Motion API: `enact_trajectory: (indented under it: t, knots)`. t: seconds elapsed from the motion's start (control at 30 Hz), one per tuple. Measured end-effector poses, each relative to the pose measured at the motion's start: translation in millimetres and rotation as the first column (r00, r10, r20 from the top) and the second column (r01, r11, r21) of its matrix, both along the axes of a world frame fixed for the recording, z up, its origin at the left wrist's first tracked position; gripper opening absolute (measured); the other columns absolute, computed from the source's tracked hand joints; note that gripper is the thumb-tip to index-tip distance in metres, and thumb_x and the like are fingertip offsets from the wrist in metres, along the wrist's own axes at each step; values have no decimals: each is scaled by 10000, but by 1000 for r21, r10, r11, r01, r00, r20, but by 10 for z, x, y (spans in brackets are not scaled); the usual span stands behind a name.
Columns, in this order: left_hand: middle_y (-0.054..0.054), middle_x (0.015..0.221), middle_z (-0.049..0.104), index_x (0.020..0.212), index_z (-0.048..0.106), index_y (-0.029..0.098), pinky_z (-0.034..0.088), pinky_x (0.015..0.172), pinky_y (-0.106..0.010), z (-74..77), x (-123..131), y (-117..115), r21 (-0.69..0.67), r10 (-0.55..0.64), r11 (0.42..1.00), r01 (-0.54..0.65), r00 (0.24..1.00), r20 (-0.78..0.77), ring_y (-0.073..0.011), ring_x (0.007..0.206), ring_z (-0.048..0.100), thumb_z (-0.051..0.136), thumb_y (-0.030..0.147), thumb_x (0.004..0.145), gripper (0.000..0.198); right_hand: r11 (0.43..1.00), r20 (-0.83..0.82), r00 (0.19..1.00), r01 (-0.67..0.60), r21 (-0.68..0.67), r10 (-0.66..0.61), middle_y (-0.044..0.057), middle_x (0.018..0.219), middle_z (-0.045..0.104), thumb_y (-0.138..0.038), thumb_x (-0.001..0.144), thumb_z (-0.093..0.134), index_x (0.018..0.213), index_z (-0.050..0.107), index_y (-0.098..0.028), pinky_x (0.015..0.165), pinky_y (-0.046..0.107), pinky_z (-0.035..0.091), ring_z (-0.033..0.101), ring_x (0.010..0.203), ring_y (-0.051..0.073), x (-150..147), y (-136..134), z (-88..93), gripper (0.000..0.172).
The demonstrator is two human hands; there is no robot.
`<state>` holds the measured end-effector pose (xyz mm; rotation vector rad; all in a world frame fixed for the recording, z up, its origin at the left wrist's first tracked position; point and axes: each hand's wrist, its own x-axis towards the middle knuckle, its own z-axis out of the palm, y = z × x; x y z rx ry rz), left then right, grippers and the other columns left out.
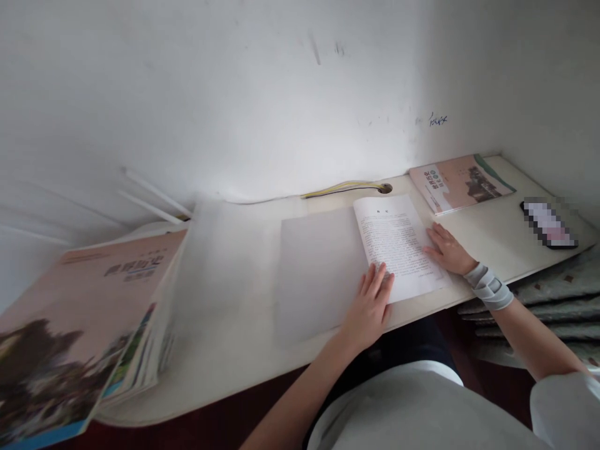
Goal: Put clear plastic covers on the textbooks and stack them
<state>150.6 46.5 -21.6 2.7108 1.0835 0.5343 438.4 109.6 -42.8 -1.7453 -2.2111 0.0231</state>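
A booklet with a page of printed text (398, 244) lies on the white desk in front of me. My left hand (370, 306) rests flat, its fingertips on the page's lower left edge. At the page's right edge is my right hand (447, 249), fingers stretched out and palm down, with a grey wrist brace (490, 285) below it. Neither hand grips anything. A thin, pale grey sheet or cover (314, 275) lies flat to the left of the page, partly behind my left hand. Whether it is joined to the booklet I cannot tell.
A stack of books with a pink cover (89, 312) on top stands at the desk's left end. Another pink textbook (462, 184) lies at the back right, near a blurred-out phone (548, 225). Yellow and black cables (344, 187) run into a desk hole (385, 188) by the wall.
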Motion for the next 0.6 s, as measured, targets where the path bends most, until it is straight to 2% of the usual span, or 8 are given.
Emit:
enact_trajectory:
  t: [0.1, 0.23, 0.4, 0.6]
  knots:
    - [-191, 1431, 343, 1364, 330, 93, 307, 1057, -535, -95, 106, 3, 145, 42, 989, -35, 998, -51, -317, 1380, 30, 319, 57, 877, 489, 1000, 14, 1000, -4, 0, 4, 231, 1386, 394, -569, 889, 281, 1283, 466, -54, 1041, 479, 332, 333, 1313, 318, -10, -14, 10, 675]
    - [-184, 1410, 385, 1311, 412, 80, 354, 1035, -505, -163, 185, 7, 261, 77, 964, -49, 992, -97, -325, 1376, 35, 332, 33, 877, 444, 1000, 62, 998, 1, 0, -1, 246, 1385, 389, -553, 892, 299, 1280, 465, -40, 1042, 484, 326, 333, 1311, 326, -55, -40, 29, 665]
    - [-180, 1400, 401, 1274, 468, 104, 381, 989, -538, -179, 241, -23, 291, 135, 952, -98, 984, -112, -338, 1375, 110, 382, 57, 875, 411, 1000, 86, 996, 17, -4, -16, 257, 1390, 376, -560, 891, 297, 1291, 451, -21, 1050, 476, 314, 318, 1318, 329, -86, -58, 51, 688]
    - [-116, 1326, 510, 1169, 571, 177, 372, 989, -549, -98, 188, 43, 276, 14, 961, 21, 992, -124, -338, 1335, 278, 423, 125, 890, 321, 999, 88, 996, 9, -30, -7, 260, 1399, 360, -568, 890, 287, 1308, 431, -18, 1053, 487, 308, 299, 1328, 330, -82, -65, 72, 706]
